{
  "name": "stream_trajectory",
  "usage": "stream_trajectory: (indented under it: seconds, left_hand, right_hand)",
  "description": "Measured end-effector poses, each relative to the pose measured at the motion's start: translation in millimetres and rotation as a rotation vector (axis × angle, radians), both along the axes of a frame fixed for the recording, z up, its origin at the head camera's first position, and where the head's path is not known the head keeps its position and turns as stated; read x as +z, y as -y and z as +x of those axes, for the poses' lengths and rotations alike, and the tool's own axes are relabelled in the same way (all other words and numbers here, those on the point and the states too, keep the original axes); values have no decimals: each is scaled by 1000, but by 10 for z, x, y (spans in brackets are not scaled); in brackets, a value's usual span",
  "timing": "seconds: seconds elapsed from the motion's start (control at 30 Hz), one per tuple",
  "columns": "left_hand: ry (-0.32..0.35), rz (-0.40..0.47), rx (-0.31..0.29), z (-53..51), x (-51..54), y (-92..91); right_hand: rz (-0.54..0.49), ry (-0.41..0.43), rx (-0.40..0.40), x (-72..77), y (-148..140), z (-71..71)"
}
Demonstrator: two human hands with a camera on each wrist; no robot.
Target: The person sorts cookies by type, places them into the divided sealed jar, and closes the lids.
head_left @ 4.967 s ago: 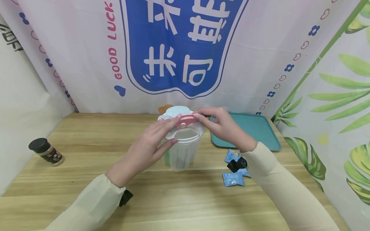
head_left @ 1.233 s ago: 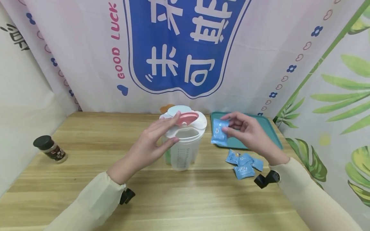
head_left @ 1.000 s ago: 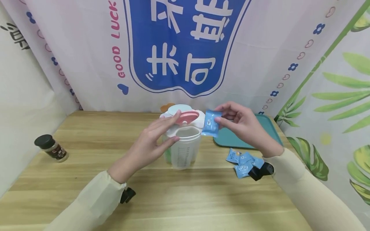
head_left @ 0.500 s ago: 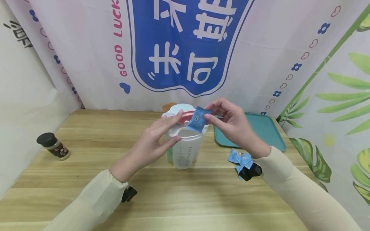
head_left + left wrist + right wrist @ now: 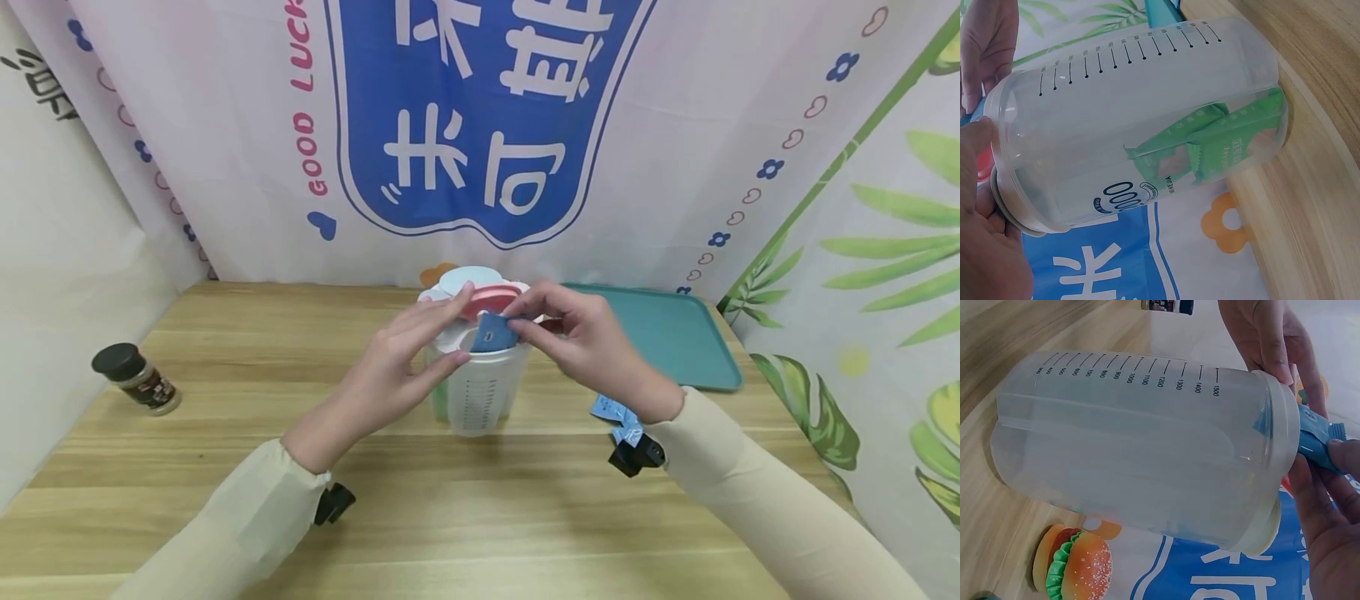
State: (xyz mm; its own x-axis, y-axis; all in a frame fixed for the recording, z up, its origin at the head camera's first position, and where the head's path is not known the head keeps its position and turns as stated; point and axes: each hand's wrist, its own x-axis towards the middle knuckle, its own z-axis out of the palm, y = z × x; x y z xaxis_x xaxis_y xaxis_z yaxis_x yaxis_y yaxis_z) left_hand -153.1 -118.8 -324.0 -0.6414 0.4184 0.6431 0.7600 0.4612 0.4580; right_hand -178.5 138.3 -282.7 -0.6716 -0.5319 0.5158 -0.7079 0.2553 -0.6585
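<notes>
In the head view a clear lidded storage container (image 5: pixel 474 404) with measuring marks stands upright. One red flap (image 5: pixel 491 298) on its lid is raised. My left hand (image 5: pixel 382 371) rests on the lid and front rim, fingers straight across the top and thumb at the opening. My right hand (image 5: pixel 581 333) pinches a small blue packet (image 5: pixel 495 333) partly inside that opening. The right wrist view shows the packet's lower part through the clear wall. Green packets (image 5: pixel 1210 140) lie in another compartment in the left wrist view.
Several blue packets (image 5: pixel 617 417) lie under the right wrist, partly hidden. A teal tray (image 5: pixel 667 342) stands behind them. Far left is a black-capped jar (image 5: pixel 138 379). A toy hamburger (image 5: pixel 1074 564) sits behind the container.
Five seconds ago the right hand was at the red flap. Since then it has taken a blue packet and moved it leftward and down into the opening. The left hand has stayed put.
</notes>
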Motion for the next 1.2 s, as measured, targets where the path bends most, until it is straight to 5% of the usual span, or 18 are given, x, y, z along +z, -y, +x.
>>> stream_trajectory:
  seconds: [0.37, 1.2]
  left_hand:
    - [-6, -7, 12, 7, -10, 8]
    - [4, 0, 7, 19, 3, -6]
  right_hand:
    - [49, -12, 60, -74, -26, -11]
    - [326, -247, 109, -21, -8, 24]
